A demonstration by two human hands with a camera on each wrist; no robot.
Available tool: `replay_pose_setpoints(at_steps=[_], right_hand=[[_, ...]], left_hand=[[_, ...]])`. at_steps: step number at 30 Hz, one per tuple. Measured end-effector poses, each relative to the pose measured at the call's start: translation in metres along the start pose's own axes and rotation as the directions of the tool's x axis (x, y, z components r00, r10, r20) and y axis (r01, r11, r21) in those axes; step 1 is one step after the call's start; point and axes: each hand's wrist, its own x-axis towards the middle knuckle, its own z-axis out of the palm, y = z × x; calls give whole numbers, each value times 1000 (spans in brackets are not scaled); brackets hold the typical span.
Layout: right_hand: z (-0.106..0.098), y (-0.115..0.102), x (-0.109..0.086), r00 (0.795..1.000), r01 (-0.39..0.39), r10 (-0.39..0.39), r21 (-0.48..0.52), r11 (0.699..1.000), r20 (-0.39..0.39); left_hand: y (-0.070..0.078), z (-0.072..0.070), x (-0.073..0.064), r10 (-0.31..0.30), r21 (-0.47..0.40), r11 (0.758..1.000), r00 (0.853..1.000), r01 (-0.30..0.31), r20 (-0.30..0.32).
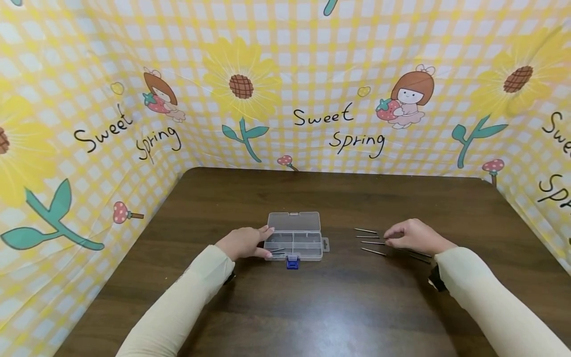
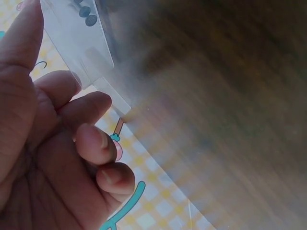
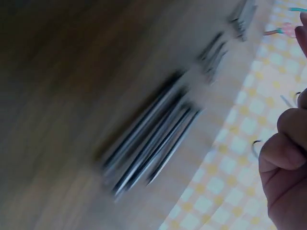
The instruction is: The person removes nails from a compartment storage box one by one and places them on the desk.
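A clear plastic compartment box point(image 1: 308, 246) stands with its lid point(image 1: 294, 221) raised at the back and a blue latch point(image 1: 292, 263) at the front. My left hand point(image 1: 243, 243) grips its left side, thumb by the front corner and a finger by the lid. Thin metal pieces point(image 1: 277, 250) lie in the front left compartment; round dark heads point(image 2: 90, 20) show through the plastic in the left wrist view. To the right, my right hand point(image 1: 415, 237) has bent fingers at the ends of several nails point(image 1: 367, 231). Whether it pinches one is hidden.
More metal pieces point(image 1: 419, 257) lie partly behind the right hand, and shorter groups point(image 3: 212, 56) show in the right wrist view. A clear hanging tab point(image 1: 326, 244) juts from the box's right side. Patterned yellow cloth point(image 1: 312, 74) surrounds the brown table point(image 1: 312, 307).
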Motion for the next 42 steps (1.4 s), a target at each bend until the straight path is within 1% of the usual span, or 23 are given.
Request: replay_pose_setpoints(at_steps=[5,10,13,17,19,24,28,32,37,42], right_hand=[[5,-12,14,998,61,-61,24,998,-22],[13,-21,26,998,58,-58,60,996,-12],[17,-27,35,999,48,-47,62,997,-11],[18,-39,50,998,60,-60,47,997,-1],[19,-47,58,996,84,-84,35,996,4],[28,-72,83,985,166,-166,10,986,37],[37,-94,101,975,204,-207,43,978,77],[47,-112,118,963,244,-248,48,969,109],[62,-129,136,950,263,-264,27,964,164],[75,-147,153,930,292,-284,4,957,233]], left_hand=[[-2,3,-2,-11,-20,1000,1000,11,-5],[-1,2,-4,3,-14,1000,1000,-3,-23],[-1,1,-3,12,-2,1000,999,-12,-32],[-1,0,-2,14,5,1000,999,-14,-36],[0,-1,-2,15,8,1000,999,-14,-36],[1,-2,-2,3,13,1000,1000,-3,-24],[2,-1,-2,-8,17,1000,1000,8,-12],[3,0,-1,-9,23,1000,1000,9,-9],[3,0,2,-4,32,999,1000,4,-7],[0,-1,1,-10,40,999,1000,10,-7]])
